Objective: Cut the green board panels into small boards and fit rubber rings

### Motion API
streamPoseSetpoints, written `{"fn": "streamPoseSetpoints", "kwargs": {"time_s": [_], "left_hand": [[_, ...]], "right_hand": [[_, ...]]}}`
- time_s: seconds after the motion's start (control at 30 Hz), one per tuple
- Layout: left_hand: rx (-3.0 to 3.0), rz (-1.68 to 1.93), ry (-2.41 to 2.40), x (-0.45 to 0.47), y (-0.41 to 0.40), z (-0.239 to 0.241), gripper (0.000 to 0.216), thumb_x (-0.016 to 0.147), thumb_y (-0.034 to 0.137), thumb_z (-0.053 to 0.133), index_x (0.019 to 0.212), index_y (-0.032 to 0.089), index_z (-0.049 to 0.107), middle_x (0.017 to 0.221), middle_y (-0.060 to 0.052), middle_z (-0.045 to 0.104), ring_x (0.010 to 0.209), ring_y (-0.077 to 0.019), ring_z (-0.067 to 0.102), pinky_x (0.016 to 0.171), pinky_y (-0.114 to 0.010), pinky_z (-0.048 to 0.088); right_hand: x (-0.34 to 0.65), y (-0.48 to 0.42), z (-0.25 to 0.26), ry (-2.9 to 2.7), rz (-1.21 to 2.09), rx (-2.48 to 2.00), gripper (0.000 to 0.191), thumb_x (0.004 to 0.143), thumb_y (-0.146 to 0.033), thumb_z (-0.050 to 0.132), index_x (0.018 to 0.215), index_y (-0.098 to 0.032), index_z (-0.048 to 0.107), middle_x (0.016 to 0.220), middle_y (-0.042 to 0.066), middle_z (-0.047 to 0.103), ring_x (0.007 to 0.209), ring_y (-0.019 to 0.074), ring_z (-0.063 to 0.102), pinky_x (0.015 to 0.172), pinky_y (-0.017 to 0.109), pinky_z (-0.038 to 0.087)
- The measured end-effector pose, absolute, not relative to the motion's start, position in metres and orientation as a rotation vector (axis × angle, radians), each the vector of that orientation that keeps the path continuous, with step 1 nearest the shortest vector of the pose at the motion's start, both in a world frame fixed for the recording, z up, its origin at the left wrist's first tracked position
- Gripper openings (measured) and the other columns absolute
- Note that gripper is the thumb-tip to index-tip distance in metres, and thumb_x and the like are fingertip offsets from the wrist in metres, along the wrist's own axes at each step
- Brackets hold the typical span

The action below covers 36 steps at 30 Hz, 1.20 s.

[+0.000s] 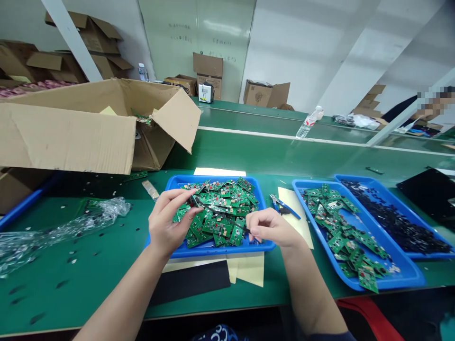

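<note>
With forearms [122,289] at seven and five o'clock, pinched dark part [194,201] in left hand [165,222], black lead [215,210] in right hand [272,228]. Seemed to need gentle tension.

The middle tray [220,252] is smooth plastic, the large box [67,142] matt cardboard, the wrap [88,220] glossy, crinkled film.
</note>
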<state>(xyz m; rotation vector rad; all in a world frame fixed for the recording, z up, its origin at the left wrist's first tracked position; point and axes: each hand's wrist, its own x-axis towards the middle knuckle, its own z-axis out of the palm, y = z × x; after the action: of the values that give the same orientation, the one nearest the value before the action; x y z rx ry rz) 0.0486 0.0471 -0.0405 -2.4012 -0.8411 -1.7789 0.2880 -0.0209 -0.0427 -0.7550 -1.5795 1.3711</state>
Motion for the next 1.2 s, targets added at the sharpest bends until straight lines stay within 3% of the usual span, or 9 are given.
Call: {"fn": "streamPoseSetpoints", "kwargs": {"time_s": [0.13,0.27,0.43,0.8,1.0,1.2], "left_hand": [[-2.39,-1.818,-1.006,0.048,0.048,-0.04,0.029,0.077,0.023,0.067,0.106,0.022,0.063,0.091,-0.005,0.063,0.082,-0.0172,0.061,0.072,-0.031,0.053],[-2.438,-1.797,-1.061,0.049,0.048,-0.043,0.028,0.078,0.025,0.066,0.105,0.021,0.064,0.091,-0.004,0.063,0.082,-0.017,0.061,0.074,-0.031,0.053],[-2.516,-1.85,-1.239,0.049,0.048,-0.047,0.029,0.078,0.028,0.065,0.105,0.021,0.064,0.092,-0.004,0.062,0.082,-0.017,0.061,0.073,-0.032,0.055],[-2.587,-2.029,-1.482,0.052,0.044,-0.042,0.026,0.078,0.03,0.064,0.101,0.02,0.065,0.091,-0.003,0.06,0.08,-0.0152,0.061,0.071,-0.03,0.057],[-2.603,-2.192,-1.478,0.052,0.046,-0.045,0.026,0.076,0.028,0.065,0.101,0.02,0.066,0.088,-0.002,0.059,0.078,-0.0135,0.059,0.069,-0.026,0.056],[-2.642,-2.196,-1.507,0.053,0.047,-0.048,0.028,0.075,0.029,0.067,0.101,0.021,0.067,0.09,-0.003,0.061,0.077,-0.0145,0.06,0.068,-0.027,0.056]], "right_hand": [[0.287,-0.026,-0.039,-1.673,1.243,-0.682,0.01,0.078,-0.026,0.065,0.072,-0.019,0.068,0.07,0.002,0.059,0.062,0.0105,0.053,0.055,0.024,0.043],[0.281,-0.028,-0.04,-1.557,1.032,-0.629,0.006,0.071,-0.025,0.072,0.073,-0.022,0.067,0.101,0.006,0.057,0.092,0.0185,0.056,0.075,0.033,0.049],[0.272,-0.025,-0.047,-1.34,0.938,-0.593,0.002,0.076,-0.023,0.068,0.078,-0.023,0.067,0.079,0.003,0.06,0.073,0.015,0.058,0.066,0.031,0.049],[0.265,-0.027,-0.048,-1.351,1.04,-0.634,0.009,0.077,-0.025,0.065,0.069,-0.02,0.063,0.066,0.004,0.063,0.059,0.0151,0.057,0.052,0.029,0.048],[0.261,-0.026,-0.049,-1.29,0.962,-0.663,0.005,0.074,-0.026,0.069,0.072,-0.021,0.067,0.085,0.006,0.063,0.078,0.0174,0.059,0.068,0.034,0.05],[0.251,-0.021,-0.053,-1.028,1.045,-0.589,0.012,0.072,-0.034,0.072,0.069,-0.024,0.067,0.075,0.002,0.061,0.058,0.0119,0.055,0.048,0.026,0.047]]}}
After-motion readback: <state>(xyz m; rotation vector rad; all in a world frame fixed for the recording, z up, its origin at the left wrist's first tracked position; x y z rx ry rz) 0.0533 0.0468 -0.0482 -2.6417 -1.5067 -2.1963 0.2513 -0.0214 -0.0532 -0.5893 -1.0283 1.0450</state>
